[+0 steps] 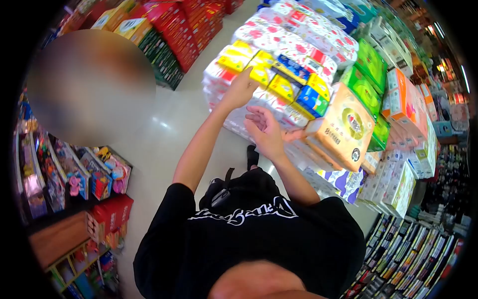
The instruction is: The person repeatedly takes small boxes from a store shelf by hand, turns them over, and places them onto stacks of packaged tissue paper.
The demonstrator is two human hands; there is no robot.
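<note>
Small yellow packs (pixel 283 88) and blue packs (pixel 312 101) lie in rows on top of large white packs with red flowers (pixel 279 37). My left hand (pixel 242 89) reaches over the near left edge of these rows, a finger stretched out at a yellow pack. Blur hides whether the fingertip touches it, and the other fingers are partly hidden. Nearer to me, my right hand (pixel 266 132) hangs in front of the stack with its fingers loosely bent and apart, holding nothing. Right of it stands a large peach-coloured pack (pixel 343 127).
Green packs (pixel 366 77) and orange-white packs (pixel 406 104) are piled to the right. Shelves of toys (pixel 74 172) line the left side. Red boxes (pixel 181 32) are stacked at the back left. Pale floor (pixel 164 129) runs between. Goods fill a rack (pixel 408 256) at the lower right.
</note>
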